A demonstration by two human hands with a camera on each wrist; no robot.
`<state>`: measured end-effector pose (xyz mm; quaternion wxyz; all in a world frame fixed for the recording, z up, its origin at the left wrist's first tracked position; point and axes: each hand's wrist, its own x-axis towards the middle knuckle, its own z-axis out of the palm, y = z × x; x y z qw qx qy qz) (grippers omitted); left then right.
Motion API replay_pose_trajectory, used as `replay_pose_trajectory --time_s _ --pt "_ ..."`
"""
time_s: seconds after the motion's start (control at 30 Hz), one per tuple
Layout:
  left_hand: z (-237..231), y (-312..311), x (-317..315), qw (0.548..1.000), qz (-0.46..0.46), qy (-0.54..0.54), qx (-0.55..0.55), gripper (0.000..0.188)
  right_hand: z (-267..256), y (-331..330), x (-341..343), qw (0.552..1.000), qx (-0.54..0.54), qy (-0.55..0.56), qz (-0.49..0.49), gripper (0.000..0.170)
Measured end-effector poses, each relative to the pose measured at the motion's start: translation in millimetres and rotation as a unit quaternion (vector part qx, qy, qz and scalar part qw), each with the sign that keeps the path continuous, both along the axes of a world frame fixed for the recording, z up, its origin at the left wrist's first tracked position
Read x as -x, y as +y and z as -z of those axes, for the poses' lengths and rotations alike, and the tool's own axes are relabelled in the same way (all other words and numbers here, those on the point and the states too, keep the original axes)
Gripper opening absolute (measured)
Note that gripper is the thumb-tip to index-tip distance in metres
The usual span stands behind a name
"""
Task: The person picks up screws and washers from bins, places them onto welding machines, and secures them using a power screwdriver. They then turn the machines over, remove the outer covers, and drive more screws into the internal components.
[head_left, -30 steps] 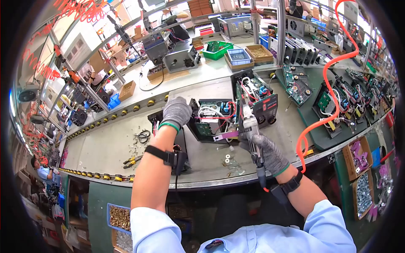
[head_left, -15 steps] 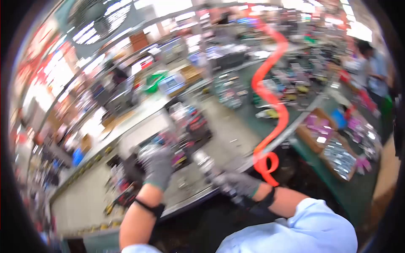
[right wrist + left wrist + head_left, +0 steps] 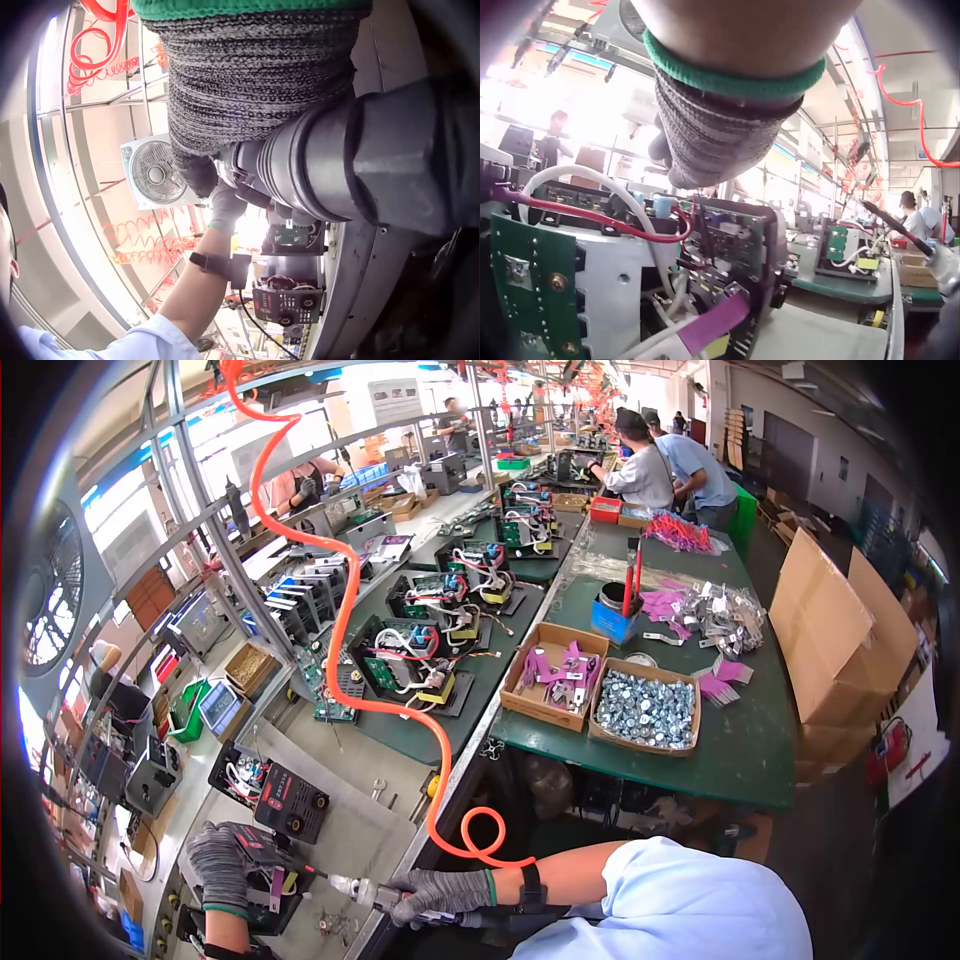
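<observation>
My gloved left hand (image 3: 218, 868) grips the upper edge of a black front panel (image 3: 262, 847) on an opened electronic unit; some fingertips are hidden. In the left wrist view, that glove (image 3: 712, 142) is above the panel's circuit board (image 3: 731, 236), beside white and red wires and a purple strip (image 3: 716, 322). My right hand (image 3: 445, 892) holds a power driver (image 3: 368, 892), its bit pointing toward the unit; contact cannot be told. The right wrist view shows the glove (image 3: 259, 82) around the driver's dark body (image 3: 322, 161).
Another unit (image 3: 292, 803) stands just behind. An orange air hose (image 3: 345, 610) hangs across the bench and loops near my right wrist. More open units (image 3: 405, 660) line the green mat. At right are boxes of purple parts and screws (image 3: 645, 710), and a cardboard box (image 3: 840, 640).
The head view has swung right, bringing the side table and two people into sight. My left hand has moved from the unit's left side onto the front panel; the driver remains in my right hand.
</observation>
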<state>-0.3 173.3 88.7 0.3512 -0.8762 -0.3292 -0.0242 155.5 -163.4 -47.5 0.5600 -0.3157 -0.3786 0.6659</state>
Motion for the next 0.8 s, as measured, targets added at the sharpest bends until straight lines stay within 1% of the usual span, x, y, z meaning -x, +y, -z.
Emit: replay_pose_trajectory --time_s 0.03,0.1,0.13,0.17,0.2,0.23,0.27,0.3,0.33,0.37,0.4,0.43,0.47,0.5,0.57,0.63,0.7,0.77,0.8 --pt "2 14 3 1.000 0.004 0.003 -0.001 0.011 1 -3 1 1.000 -0.001 0.003 0.004 0.051" --pt "-7 21 5 0.996 0.070 -0.044 0.019 0.008 -1 -12 4 1.000 -0.001 0.014 0.011 0.051" --pt "-8 27 6 0.990 0.093 -0.082 0.065 0.006 -7 -19 5 1.000 0.013 0.011 0.012 0.052" --pt "-11 27 7 0.978 0.065 -0.138 0.144 0.007 -45 -36 0 0.996 0.088 0.019 0.003 0.053" --pt "-26 19 3 0.963 0.017 -0.131 0.236 0.017 -54 -40 0 0.987 0.152 0.056 0.004 0.054" --pt "-17 46 4 0.952 -0.037 -0.101 0.288 0.029 -29 -37 3 0.984 0.126 0.123 -0.018 0.055" --pt "5 88 12 0.956 -0.026 -0.039 0.291 0.032 -36 -37 -1 0.976 0.189 0.085 -0.059 0.052" --pt "0 90 14 0.939 -0.018 -0.064 0.339 0.032 -38 -36 4 0.972 0.220 0.052 -0.055 0.055" --pt "-18 75 15 0.927 -0.014 -0.059 0.371 0.033 -38 -39 4 0.970 0.228 0.029 -0.082 0.058" --pt "-22 65 20 0.923 -0.017 -0.094 0.372 0.034 -32 -48 0 0.967 0.232 0.005 -0.103 0.061" --pt "-27 52 29 0.937 0.012 -0.164 0.308 0.037 -31 -56 2 0.967 0.227 0.001 -0.119 0.066" --pt "-41 31 39 0.958 0.004 -0.166 0.232 0.040 -30 -64 1 0.967 0.224 -0.004 -0.122 0.071" --pt "-49 13 48 0.965 0.029 -0.200 0.165 0.040 -27 -69 1 0.964 0.223 -0.003 -0.147 0.071" --pt "-60 -10 59 0.964 0.049 -0.233 0.117 0.034 -23 -73 1 0.962 0.229 -0.004 -0.151 0.074" --pt "-68 -67 85 0.916 0.096 -0.347 0.177 0.026 -23 -77 0 0.959 0.235 -0.002 -0.160 0.077" --pt "-53 -117 105 0.872 0.057 -0.374 0.310 0.021 -25 -75 -1 0.954 0.252 -0.010 -0.163 0.078" --pt "-4 -140 122 0.892 0.078 -0.294 0.333 0.018 -24 -74 1 0.956 0.244 -0.005 -0.163 0.075" --pt "56 -148 129 0.868 0.025 -0.307 0.389 0.020 -32 -69 4 0.955 0.255 -0.029 -0.151 0.072" --pt "78 -145 128 0.868 0.023 -0.309 0.388 0.020 -23 -68 6 0.955 0.255 -0.014 -0.149 0.066"
